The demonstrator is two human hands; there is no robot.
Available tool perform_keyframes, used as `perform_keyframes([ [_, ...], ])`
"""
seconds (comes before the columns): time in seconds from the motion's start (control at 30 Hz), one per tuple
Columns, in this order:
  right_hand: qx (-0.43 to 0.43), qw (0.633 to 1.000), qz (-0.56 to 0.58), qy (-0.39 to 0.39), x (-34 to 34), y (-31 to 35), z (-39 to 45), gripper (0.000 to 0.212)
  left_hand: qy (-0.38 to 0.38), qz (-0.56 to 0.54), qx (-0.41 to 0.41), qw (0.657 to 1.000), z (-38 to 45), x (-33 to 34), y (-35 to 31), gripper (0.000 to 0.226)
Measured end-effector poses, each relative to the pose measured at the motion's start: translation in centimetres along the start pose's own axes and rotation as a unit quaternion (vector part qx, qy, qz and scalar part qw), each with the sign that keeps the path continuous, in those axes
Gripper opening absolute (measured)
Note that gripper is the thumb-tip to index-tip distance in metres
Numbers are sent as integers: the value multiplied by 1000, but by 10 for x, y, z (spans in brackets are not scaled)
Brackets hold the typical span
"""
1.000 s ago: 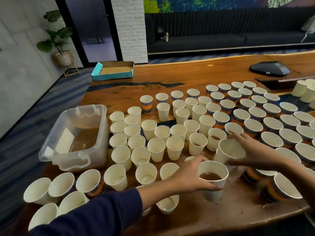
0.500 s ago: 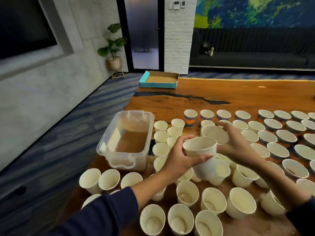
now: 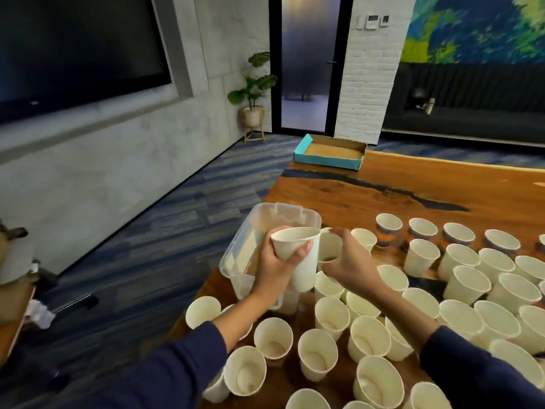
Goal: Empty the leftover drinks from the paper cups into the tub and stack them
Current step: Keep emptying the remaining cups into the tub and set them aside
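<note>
Here, left hand [image 3: 272, 261] and right hand [image 3: 348, 261] each clasp 1 white paper cup [image 3: 298, 255] beside the clear plastic tub [image 3: 256, 228]; tipping out the drinks presumably comes next.

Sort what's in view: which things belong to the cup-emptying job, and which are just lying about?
Job:
- left hand, holding a white paper cup
- right hand, holding a second paper cup
- clear plastic tub
- white paper cups on the table

Lying about:
- teal cardboard tray
- potted plant
- wooden table
</note>
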State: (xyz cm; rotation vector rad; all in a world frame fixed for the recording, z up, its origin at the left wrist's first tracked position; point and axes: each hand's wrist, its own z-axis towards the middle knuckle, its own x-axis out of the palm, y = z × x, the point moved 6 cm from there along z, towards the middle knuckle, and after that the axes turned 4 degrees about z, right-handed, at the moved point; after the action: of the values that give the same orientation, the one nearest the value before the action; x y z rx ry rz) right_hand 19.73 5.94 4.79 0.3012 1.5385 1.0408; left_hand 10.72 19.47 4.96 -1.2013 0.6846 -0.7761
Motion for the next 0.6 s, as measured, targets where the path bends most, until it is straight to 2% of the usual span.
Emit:
perform_keyframes([
  [0.13,-50,995,-83,32,19,13,9,73,12,78,-2,997,23,-20,7,50],
  [0.27,-111,964,-235,50,34,25,12,78,41,146,-9,988,39,-33,10,56],
  [0.43,-124,950,-281,54,40,30,11,80,84,248,-20,965,52,-49,22,61],
  [0.6,-122,954,-269,45,43,32,11,84,136,379,-26,915,60,-56,26,62],
])
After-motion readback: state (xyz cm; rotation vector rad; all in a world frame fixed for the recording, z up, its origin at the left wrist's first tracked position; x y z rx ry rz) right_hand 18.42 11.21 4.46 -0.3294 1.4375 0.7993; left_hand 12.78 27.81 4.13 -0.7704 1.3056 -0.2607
